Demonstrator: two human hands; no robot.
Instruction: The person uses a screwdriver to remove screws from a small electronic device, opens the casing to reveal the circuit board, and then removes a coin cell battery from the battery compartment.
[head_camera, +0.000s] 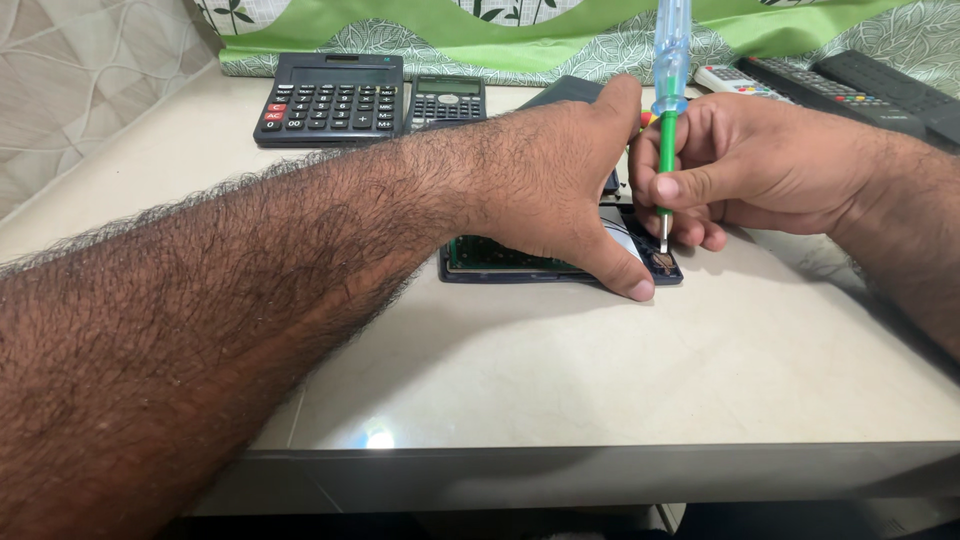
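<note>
Pressing down with your left hand (560, 170), you pin an opened device (560, 262) flat on the tabletop (600, 370); its dark blue shell lies face down with a green circuit board (490, 255) showing under your palm. Your left fingers are spread, not clamped: the thumb (625, 270) presses the shell's near edge and the rest drape over its far side. Your right hand (760, 165) sits just right of the device, its fingers (690, 185) closed on the green shaft of a screwdriver (668, 120) with a clear blue handle; the tool stands nearly upright and its tip meets the right end of the device, beside your left thumb. Whether it sits in a screw head is too small to tell. Beyond the device, toward the green leaf-print cloth (560, 40), lie a large black calculator (330, 98) and a smaller one (447, 100) just beside it, and a dark flat piece (560, 92) shows behind your left hand. To the far right of the device lie remotes (850, 85). The device looks light and stiff, so it would likely slide on the glossy tabletop unless held down. The bare board is probably fragile, so the plastic edges seem the safer place to hold. The thin shaft may slip sideways under pressure.
</note>
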